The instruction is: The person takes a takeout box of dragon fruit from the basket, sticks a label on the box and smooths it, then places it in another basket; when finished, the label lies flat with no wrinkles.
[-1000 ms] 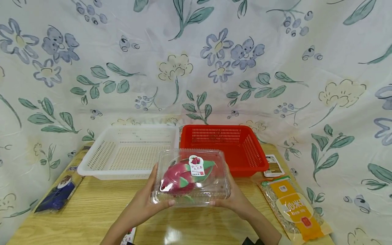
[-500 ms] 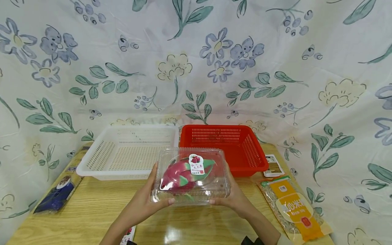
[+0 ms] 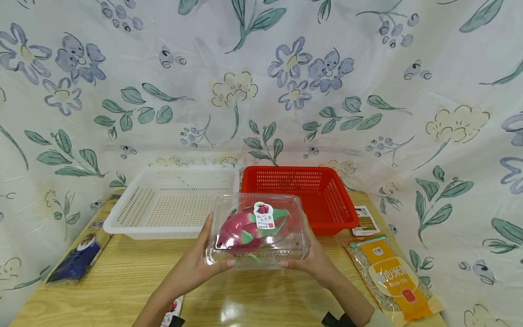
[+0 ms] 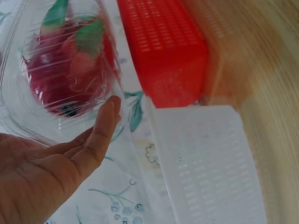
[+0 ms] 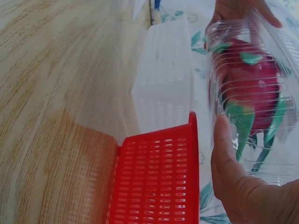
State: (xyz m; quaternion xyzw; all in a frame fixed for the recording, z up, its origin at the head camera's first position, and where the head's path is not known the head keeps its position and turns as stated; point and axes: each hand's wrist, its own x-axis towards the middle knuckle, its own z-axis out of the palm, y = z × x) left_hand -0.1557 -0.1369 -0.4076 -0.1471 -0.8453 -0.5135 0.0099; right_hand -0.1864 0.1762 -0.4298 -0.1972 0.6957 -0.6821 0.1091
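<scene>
A clear plastic clamshell box (image 3: 282,245) is held up over the table between both hands. Inside lies a pink dragon fruit (image 3: 237,231) with green scales, and a white label (image 3: 264,215) with a red picture is stuck to the lid. My left hand (image 3: 200,263) grips the box's left end, its thumb along the near edge. The right hand (image 3: 312,261) grips the other end the same way. From the left wrist view, fingers (image 4: 100,133) reach under the box. In the right wrist view, fingers (image 5: 226,149) lie against its underside.
Behind the box stand a white basket (image 3: 118,222) and a red basket (image 3: 351,220), side by side. A blue packet (image 3: 77,259) lies far left. An orange-labelled bag of grain (image 3: 392,277) and a white-edged pack (image 3: 365,221) lie right. A printed card (image 3: 175,309) is partly behind the left forearm.
Both hands have raised the box slightly, so it sits a little higher in the head view. Their grip looks the same, and the baskets and packets have stayed put.
</scene>
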